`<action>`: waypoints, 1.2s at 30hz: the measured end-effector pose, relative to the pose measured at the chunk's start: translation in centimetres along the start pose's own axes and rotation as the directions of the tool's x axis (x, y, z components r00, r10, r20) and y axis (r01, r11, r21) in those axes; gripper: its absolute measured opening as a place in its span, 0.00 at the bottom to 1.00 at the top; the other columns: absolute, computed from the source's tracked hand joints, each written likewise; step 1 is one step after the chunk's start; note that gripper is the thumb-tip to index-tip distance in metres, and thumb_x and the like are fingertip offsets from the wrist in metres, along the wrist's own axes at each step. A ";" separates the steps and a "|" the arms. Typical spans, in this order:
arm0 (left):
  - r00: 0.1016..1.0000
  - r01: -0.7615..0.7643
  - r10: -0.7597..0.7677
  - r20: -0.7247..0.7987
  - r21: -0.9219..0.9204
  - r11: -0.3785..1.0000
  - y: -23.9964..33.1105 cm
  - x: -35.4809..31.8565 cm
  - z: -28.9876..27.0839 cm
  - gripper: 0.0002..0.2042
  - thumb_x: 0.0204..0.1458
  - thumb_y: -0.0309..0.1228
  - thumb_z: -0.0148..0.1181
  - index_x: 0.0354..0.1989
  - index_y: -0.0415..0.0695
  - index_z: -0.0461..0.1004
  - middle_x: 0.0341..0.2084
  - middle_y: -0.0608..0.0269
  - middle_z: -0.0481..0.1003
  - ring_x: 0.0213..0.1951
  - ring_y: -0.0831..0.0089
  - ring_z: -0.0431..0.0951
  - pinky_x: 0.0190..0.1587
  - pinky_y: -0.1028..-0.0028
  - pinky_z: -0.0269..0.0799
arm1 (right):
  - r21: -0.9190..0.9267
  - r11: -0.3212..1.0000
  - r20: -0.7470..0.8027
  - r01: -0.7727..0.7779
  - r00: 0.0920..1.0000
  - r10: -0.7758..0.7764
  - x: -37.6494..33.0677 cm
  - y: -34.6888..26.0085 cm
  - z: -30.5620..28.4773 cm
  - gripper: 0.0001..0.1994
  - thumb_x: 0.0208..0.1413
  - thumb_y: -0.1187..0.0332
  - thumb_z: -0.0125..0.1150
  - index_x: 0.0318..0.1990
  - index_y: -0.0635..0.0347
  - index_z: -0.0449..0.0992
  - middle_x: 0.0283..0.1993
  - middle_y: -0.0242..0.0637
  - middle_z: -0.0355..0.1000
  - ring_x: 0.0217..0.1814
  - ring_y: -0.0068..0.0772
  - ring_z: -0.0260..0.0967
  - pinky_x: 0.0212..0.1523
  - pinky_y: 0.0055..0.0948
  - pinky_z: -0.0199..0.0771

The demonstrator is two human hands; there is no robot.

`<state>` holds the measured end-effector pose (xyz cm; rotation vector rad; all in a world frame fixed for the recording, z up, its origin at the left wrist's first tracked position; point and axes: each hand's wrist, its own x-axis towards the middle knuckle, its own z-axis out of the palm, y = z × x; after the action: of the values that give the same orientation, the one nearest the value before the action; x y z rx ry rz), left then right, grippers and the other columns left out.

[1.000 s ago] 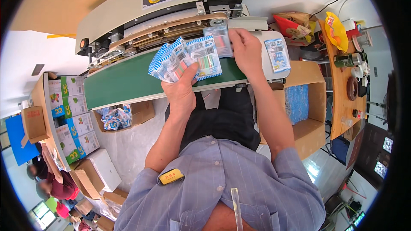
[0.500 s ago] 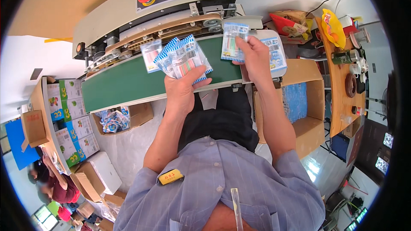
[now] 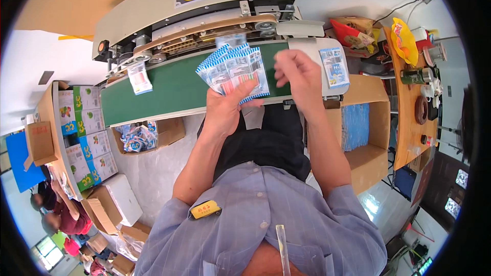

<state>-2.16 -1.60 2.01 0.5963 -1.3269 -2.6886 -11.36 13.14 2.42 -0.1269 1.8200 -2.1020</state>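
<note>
My left hand (image 3: 223,107) is closed on a fan of small flat clear packets (image 3: 232,70) with blue-striped ends and coloured strips inside. It holds them over the green conveyor belt (image 3: 174,90) of a sealing machine (image 3: 197,18). My right hand (image 3: 302,79) hovers over the belt's right end, its bent fingers loosely apart and nothing seen in them. One packet (image 3: 140,78) lies at the belt's left part. Behind the fan, another packet (image 3: 231,40), blurred and partly hidden, is at the machine's guide band. A blue-and-white packet (image 3: 335,68) lies on the white plate at right.
An open carton (image 3: 368,161) with blue packs inside stands below right. Under the belt, a carton (image 3: 171,132) holds loose packets. At right is a wooden table (image 3: 406,140) with cups. Stacked boxes (image 3: 94,151) stand left. Two people (image 3: 66,217) are farther back.
My right hand has let go of its packet, now blurred at the guide band. Another packet has travelled left along the belt. My left hand with the fan has shifted slightly right.
</note>
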 end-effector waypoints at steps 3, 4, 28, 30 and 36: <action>1.000 -0.008 0.008 -0.013 0.056 0.998 -0.3 -0.1 0.1 0.15 0.52 0.24 0.64 0.48 0.41 0.74 0.41 0.60 0.78 0.39 0.71 0.81 0.31 0.71 0.83 | -0.031 0.991 0.189 0.127 0.975 -0.119 -1.7 0.9 0.1 0.06 0.56 0.73 0.64 0.39 0.63 0.76 0.32 0.28 0.72 0.30 0.13 0.66 0.27 0.16 0.65; 1.000 -0.006 0.006 -0.007 0.058 0.998 -0.5 -0.1 0.2 0.15 0.52 0.24 0.64 0.48 0.41 0.74 0.41 0.60 0.78 0.39 0.71 0.81 0.31 0.71 0.83 | 0.035 0.995 0.228 0.092 0.969 -0.098 -1.7 1.6 0.1 0.06 0.55 0.74 0.65 0.39 0.62 0.76 0.31 0.27 0.72 0.29 0.12 0.65 0.27 0.16 0.64; 1.000 0.001 0.000 -0.012 0.072 0.997 0.0 -0.1 -1.1 0.14 0.53 0.25 0.64 0.48 0.41 0.75 0.40 0.62 0.79 0.38 0.73 0.81 0.29 0.73 0.83 | -0.496 0.861 -0.007 0.115 0.991 -0.137 6.1 3.6 -1.3 0.10 0.60 0.65 0.61 0.40 0.64 0.75 0.34 0.33 0.77 0.30 0.20 0.74 0.27 0.18 0.72; 1.000 0.023 -0.022 -0.010 0.063 0.998 0.1 -0.2 -1.2 0.14 0.53 0.26 0.64 0.48 0.41 0.75 0.40 0.61 0.79 0.38 0.73 0.81 0.28 0.73 0.83 | -0.665 0.674 -0.057 0.322 0.878 -0.475 5.1 3.2 -0.2 0.10 0.59 0.64 0.61 0.39 0.63 0.76 0.33 0.32 0.76 0.29 0.18 0.71 0.25 0.18 0.67; 0.999 0.023 -0.027 0.040 0.097 0.995 -0.1 -0.2 -0.5 0.13 0.56 0.29 0.62 0.49 0.40 0.75 0.40 0.60 0.79 0.38 0.71 0.82 0.28 0.74 0.82 | -0.063 0.998 0.273 -0.009 0.962 0.026 -0.2 1.6 -0.1 0.08 0.57 0.69 0.63 0.42 0.63 0.78 0.30 0.26 0.73 0.29 0.13 0.66 0.26 0.16 0.65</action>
<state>-1.80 -1.81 1.71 0.5733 -1.4771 -2.6833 -10.88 13.12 0.93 -0.3958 1.7120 -1.9082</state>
